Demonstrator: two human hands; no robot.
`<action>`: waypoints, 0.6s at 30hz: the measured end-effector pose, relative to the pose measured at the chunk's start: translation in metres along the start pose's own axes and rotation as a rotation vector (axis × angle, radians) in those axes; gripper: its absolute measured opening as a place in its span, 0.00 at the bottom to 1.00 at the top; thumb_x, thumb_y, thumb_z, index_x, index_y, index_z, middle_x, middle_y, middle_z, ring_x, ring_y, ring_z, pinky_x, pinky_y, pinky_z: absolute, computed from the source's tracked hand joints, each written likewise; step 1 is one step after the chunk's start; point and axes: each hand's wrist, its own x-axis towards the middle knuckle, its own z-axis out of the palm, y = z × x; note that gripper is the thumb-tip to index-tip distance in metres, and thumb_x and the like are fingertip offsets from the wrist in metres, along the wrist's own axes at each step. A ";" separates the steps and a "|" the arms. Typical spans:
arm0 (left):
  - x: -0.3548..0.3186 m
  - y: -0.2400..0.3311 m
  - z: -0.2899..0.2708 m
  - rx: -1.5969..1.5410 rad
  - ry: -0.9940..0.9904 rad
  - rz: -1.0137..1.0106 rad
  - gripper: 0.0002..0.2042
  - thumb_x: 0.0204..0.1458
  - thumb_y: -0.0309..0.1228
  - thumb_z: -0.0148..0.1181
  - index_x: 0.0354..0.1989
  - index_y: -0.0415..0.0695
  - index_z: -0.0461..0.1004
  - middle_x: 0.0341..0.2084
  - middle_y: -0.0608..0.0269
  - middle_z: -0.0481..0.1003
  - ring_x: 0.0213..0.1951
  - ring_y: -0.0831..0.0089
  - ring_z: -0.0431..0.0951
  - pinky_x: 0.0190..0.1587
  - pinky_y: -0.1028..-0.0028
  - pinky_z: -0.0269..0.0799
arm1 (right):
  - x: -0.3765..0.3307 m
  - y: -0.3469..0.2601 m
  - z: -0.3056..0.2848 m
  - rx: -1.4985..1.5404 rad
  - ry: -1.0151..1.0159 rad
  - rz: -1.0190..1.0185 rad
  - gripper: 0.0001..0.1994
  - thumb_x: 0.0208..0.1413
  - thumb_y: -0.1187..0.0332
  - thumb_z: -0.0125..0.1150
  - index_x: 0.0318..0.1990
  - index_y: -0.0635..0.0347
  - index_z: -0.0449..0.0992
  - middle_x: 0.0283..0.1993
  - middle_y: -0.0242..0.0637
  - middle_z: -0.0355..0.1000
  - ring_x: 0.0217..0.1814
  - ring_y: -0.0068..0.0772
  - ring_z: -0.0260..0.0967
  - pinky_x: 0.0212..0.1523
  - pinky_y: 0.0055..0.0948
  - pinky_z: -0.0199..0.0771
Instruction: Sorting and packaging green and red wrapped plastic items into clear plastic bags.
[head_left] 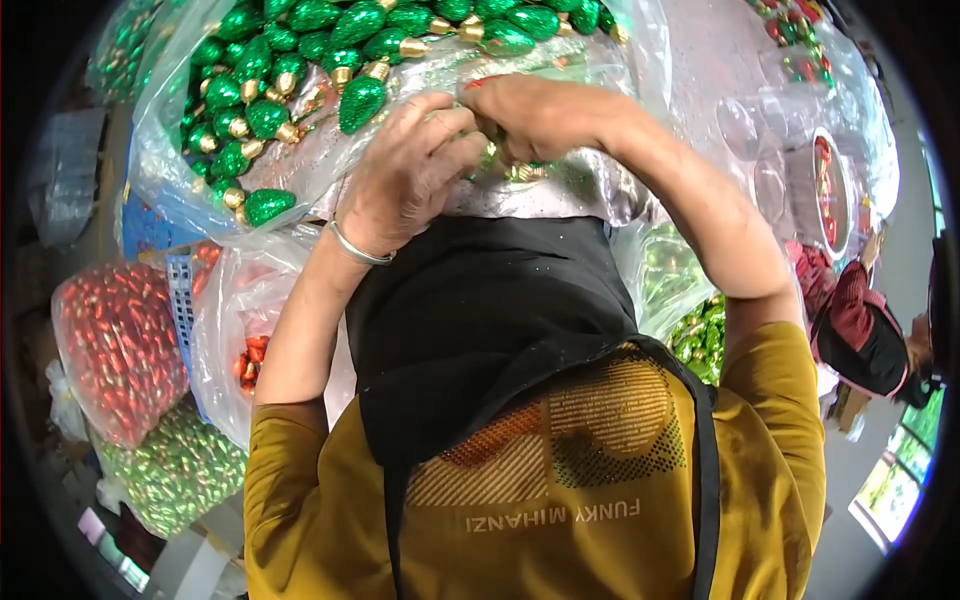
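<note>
My left hand [418,168], with a silver bangle at its wrist, is closed, its fingers curled in toward the other hand. My right hand [540,112] is closed too, knuckles up, its fingertips close to the left ones. Bits of green and gold show between and just under the hands; what the fingers pinch is mostly hidden. Beyond them lies a pile of glittery green bulb-shaped ornaments [505,38] with gold screw-type caps, spread on see-through plastic. One green bulb ornament [362,104] rests just past my left fingers.
At left are a bag of red ornaments [120,345], a bag of green ones [175,470] and a blue plastic crate [181,300]. A white-rimmed container [842,200] with red pieces stands at right. Another person [865,330] is beyond it. Small green ornaments [700,340] sit in plastic beside my right side.
</note>
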 end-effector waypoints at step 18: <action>0.023 -0.004 -0.039 0.131 -0.371 -0.019 0.08 0.42 0.16 0.60 0.33 0.34 0.71 0.36 0.52 0.72 0.47 0.54 0.71 0.49 0.63 0.65 | -0.398 0.124 0.205 0.232 1.907 1.141 0.12 0.53 0.64 0.61 0.33 0.66 0.76 0.23 0.32 0.71 0.25 0.18 0.66 0.25 0.19 0.65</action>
